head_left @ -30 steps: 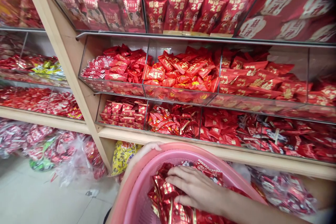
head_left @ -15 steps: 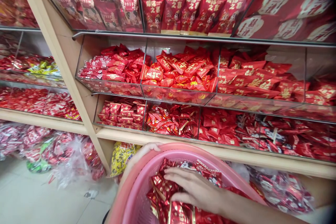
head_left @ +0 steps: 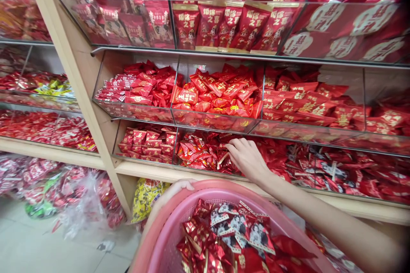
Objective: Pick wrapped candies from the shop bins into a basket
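Note:
A pink plastic basket (head_left: pixel 160 239) at the bottom centre holds red packets (head_left: pixel 205 239) and black-and-white ones. My left hand (head_left: pixel 173 192) grips the basket's left rim, its thumb over the edge. Beyond the basket, my right hand (head_left: pixel 246 158) reaches into the lowest shelf bin, with its fingers bent down at red and gold packets (head_left: pixel 224 147). Whether a packet is between those fingertips cannot be made out.
Clear-fronted shelves (head_left: pixel 218 123) of red packets rise ahead. A wooden post (head_left: pixel 73 68) stands left. Below are a yellow bag (head_left: pixel 149 196) and plastic bags of sweets (head_left: pixel 80 196) on the tiled floor (head_left: pixel 38 239).
My right hand has moved up and forward from the packets in the basket to the lowest shelf bin. My left hand stays on the rim.

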`<state>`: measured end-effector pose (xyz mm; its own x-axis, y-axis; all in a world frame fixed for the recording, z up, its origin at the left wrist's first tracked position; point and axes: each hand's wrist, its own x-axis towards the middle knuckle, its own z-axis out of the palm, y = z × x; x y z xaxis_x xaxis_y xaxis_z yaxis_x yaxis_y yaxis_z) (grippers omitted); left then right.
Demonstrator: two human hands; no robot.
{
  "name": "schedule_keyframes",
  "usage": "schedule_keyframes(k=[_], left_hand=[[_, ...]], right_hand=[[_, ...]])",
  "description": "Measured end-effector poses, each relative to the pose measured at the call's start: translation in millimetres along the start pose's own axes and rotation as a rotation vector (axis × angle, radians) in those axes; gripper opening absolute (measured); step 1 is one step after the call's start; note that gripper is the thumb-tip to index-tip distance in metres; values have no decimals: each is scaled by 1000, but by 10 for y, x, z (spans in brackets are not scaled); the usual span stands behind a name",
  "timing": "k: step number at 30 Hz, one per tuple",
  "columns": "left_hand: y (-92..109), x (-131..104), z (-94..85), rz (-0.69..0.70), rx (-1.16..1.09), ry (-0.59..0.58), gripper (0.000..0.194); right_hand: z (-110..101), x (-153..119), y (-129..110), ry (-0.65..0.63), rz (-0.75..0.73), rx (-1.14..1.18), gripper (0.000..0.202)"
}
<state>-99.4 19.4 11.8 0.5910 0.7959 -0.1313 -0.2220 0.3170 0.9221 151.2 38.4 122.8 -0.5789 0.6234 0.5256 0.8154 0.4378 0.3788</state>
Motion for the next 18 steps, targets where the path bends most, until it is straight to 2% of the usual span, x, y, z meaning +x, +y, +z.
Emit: schedule_keyframes(k=[4,8,18], left_hand=[[34,-31,56,-3,-19,25,32],[65,-47,105,-20,-25,39,34],[96,-99,153,27,14,48,25]], right_hand=[[42,61,17,-35,-33,-122,10],[92,105,31,-16,-73,-131,12],[28,-15,85,191,-61,42,16]])
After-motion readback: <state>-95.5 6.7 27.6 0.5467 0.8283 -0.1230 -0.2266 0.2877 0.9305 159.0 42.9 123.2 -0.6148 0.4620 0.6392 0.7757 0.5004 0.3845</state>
